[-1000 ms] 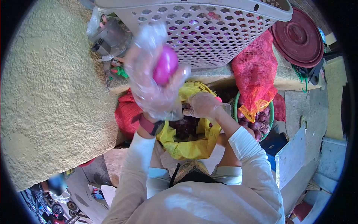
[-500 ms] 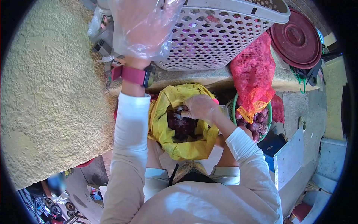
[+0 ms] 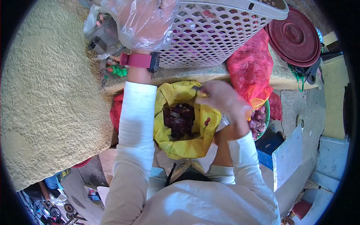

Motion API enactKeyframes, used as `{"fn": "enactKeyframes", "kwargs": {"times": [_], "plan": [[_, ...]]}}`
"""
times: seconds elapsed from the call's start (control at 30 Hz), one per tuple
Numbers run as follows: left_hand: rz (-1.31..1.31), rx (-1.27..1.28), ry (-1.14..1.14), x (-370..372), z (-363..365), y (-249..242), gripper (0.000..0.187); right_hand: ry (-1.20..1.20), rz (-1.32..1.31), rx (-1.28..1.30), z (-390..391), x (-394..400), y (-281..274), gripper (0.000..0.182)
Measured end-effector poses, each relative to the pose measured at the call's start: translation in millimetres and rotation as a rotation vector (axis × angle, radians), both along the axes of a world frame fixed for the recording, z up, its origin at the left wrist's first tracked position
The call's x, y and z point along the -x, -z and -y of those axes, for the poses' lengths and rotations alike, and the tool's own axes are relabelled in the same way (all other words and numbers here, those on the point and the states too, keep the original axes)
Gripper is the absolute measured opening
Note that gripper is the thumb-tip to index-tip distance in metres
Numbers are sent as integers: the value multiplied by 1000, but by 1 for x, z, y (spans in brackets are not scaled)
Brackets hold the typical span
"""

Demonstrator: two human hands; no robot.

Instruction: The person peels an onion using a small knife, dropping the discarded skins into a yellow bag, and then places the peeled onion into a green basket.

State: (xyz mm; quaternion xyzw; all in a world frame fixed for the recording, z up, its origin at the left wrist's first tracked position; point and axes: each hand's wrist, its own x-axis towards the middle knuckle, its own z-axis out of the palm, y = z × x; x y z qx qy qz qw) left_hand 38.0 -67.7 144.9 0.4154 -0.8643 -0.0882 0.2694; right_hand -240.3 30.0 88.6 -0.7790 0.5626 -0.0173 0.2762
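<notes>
Two gloved hands are busy. Her left hand (image 3: 144, 22), in a loose clear plastic glove with a pink watch (image 3: 140, 60) at the wrist, is raised against the rim of the white perforated basket (image 3: 210, 33); whether its fingers grip anything I cannot tell. Her right hand (image 3: 223, 99) is blurred above the yellow bag (image 3: 180, 146), fingers seemingly pinched on something small and dark. Purple onion peelings (image 3: 179, 118) lie in the bag. Just right, a red mesh sack (image 3: 249, 65) leans on the ledge.
</notes>
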Motion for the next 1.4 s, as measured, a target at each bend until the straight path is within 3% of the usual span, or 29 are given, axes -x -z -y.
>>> {"fn": "enactKeyframes", "kwargs": {"times": [0.03,0.07,0.13,0.17,0.27,0.33,0.43,0.5,0.53,0.6,0.63,0.67,0.7,0.73,0.87,0.93,1.07,1.17,1.23,1.3,1.4], "plan": [[7,-6,18,-4,55,-1,42,159,70,13,-5,18,-8,39],[13,-13,38,-10,64,-1,42,319,139,26,-13,36,-14,38],[25,-23,79,-9,55,0,41,719,371,76,-37,69,-6,53],[32,-29,99,-9,37,1,41,768,415,147,-51,94,6,54],[55,-40,152,-3,8,0,40,857,-131,256,-100,173,74,51],[69,-49,186,0,-23,0,40,927,-259,315,-134,176,84,46],[99,-60,233,15,-70,-1,39,877,-410,337,-168,190,115,44],[113,-70,271,21,-81,-1,39,929,-336,228,-173,201,125,49],[112,-70,273,29,-92,30,39,981,-260,115,-175,203,127,54],[-372,-458,148,48,-120,126,46,947,-235,43,-173,203,120,57],[-373,-458,150,45,-125,135,46,914,-208,-29,-170,201,115,60],[-56,-571,142,38,-127,141,46,916,-208,-28,-167,197,109,60],[263,-682,129,35,-131,141,46,881,-257,-36,-166,191,103,63],[366,-747,184,35,-127,140,50,844,-303,-39,-164,189,100,65],[179,-785,118,36,-119,151,52,724,-160,64,-165,201,120,64],[128,-587,106,36,-116,160,54,704,-321,-17,-157,193,109,66],[181,-666,117,31,-117,167,55,770,-289,-124,-156,204,118,68],[198,-745,118,30,-117,164,54,849,-145,56,-162,212,115,69],[192,-727,110,28,-115,166,56,953,-121,50,-160,197,70,67],[186,-729,104,27,-114,163,56,949,-269,73,-162,202,57,64],[164,-731,92,25,-113,161,58,1037,-59,43,-145,157,11,58]]}}
